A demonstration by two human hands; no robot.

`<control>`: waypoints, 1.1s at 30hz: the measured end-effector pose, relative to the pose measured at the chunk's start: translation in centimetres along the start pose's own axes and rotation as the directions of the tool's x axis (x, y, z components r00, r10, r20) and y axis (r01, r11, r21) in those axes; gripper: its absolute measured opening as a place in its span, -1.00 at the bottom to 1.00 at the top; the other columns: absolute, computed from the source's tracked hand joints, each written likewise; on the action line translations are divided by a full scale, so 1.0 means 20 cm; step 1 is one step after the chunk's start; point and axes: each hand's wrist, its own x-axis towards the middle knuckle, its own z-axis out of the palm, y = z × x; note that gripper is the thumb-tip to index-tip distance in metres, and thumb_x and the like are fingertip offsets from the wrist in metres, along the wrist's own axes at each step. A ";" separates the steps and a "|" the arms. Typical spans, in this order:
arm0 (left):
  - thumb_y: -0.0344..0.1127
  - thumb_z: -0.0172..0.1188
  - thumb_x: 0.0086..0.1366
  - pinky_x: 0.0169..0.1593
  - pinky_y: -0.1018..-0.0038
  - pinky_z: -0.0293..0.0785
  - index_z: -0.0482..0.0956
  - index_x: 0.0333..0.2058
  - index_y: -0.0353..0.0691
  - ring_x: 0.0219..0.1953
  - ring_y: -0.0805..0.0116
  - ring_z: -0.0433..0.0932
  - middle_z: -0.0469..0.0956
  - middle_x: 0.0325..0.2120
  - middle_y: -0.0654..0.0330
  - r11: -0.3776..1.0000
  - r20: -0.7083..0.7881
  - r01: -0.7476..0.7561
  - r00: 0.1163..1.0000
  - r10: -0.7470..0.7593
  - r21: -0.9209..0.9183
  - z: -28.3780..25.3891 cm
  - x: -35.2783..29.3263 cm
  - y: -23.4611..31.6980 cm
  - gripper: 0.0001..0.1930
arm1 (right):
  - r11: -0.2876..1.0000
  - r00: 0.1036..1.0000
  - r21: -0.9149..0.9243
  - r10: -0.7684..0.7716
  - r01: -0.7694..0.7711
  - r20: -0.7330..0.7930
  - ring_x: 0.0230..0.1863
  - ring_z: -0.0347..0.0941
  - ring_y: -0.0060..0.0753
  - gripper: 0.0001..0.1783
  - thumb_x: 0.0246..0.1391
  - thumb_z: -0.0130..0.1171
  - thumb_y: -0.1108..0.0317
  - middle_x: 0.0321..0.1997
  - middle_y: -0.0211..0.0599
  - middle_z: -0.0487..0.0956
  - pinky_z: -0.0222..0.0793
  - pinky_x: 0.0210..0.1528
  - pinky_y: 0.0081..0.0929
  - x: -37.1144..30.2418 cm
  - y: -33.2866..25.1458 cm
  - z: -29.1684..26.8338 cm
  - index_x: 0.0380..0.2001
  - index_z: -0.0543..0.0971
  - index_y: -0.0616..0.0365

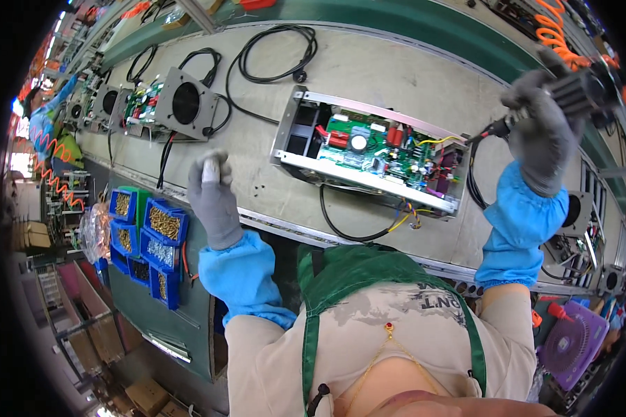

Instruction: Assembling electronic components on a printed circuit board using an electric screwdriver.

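Observation:
My right hand, in a grey glove, is wrapped round a black power screwdriver. The tool lies nearly level, and its bit end reaches the upper right corner of an open metal chassis. Inside that case sits a green circuit board with red, white and dark parts; yellow wires run near its right end. My left hand, also gloved, is raised left of the chassis and apart from it. Its fingers are curled together at the tips; whatever they may hold is hidden.
Blue bins of small screws stand by the bench edge at left. Another unit with a fan plate is farther left. A coiled black cable lies behind the chassis. An orange coiled hose hangs at upper right.

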 end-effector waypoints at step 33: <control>-0.39 0.08 0.30 -0.36 0.69 0.31 0.45 -0.15 -0.30 -0.39 0.55 0.38 0.47 -0.28 0.20 0.995 -0.029 0.091 0.996 -0.090 0.038 -0.07 -0.25 -0.19 -0.82 | 0.663 0.920 0.720 -0.382 0.206 0.089 -0.62 0.19 -0.61 -0.32 0.01 0.08 0.24 -0.60 -0.56 0.24 0.15 -0.43 -0.46 -0.39 -0.29 -0.30 0.21 0.20 0.21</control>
